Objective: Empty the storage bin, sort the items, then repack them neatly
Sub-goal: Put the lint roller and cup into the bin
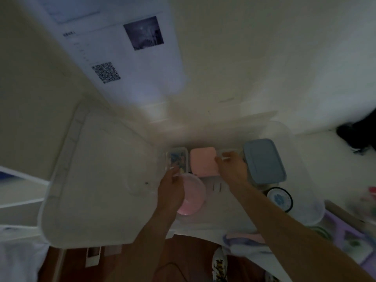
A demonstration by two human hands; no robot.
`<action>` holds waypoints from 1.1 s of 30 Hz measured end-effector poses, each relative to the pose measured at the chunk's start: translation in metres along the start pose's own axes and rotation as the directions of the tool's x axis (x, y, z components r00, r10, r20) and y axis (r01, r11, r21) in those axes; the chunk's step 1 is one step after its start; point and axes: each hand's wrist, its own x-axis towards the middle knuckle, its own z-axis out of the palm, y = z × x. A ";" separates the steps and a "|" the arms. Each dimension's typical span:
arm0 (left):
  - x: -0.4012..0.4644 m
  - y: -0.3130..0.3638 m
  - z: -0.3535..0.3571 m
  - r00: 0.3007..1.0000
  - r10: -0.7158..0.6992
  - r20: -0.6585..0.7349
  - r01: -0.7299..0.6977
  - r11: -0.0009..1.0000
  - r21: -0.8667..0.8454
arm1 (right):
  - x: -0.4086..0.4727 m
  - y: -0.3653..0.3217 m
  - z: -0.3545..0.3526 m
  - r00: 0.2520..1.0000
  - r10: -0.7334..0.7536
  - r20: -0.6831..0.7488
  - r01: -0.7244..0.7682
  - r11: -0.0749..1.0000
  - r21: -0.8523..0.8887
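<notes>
The translucent storage bin [314, 202] lies below me. Inside it sit a clear box with colourful contents [179, 159], a pink square box [203, 161], a blue-lidded container [264, 161] and a round black-rimmed item [279, 199]. My left hand [173, 190] holds the edge of a pink round bowl [193, 198] over the bin's near side. My right hand [232, 167] pinches a small clear container [226, 155] between the pink box and the blue-lidded container. The picture is dim and blurred.
The bin's large white lid [91, 180] lies to the left, touching the bin. A white wall with a printed sheet [126, 58] rises behind. A dark object [358, 131] is at far right. Purple and pink items [345, 237] lie at lower right, brown floor [142, 261] below.
</notes>
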 end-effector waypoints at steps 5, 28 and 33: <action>-0.041 0.031 0.035 0.995 -0.059 0.079 0.083 0.937 -0.338 | -0.053 0.016 -0.058 0.974 -0.041 0.223 -0.020 0.965 0.263; -0.242 0.071 0.347 0.730 0.015 0.683 0.076 0.992 -0.103 | -0.141 0.260 -0.364 0.987 -0.033 -0.160 0.021 0.997 -0.081; -0.235 0.074 0.383 0.750 0.195 0.631 -0.332 0.938 0.104 | -0.112 0.294 -0.386 0.974 0.093 -0.208 -0.131 0.976 -0.177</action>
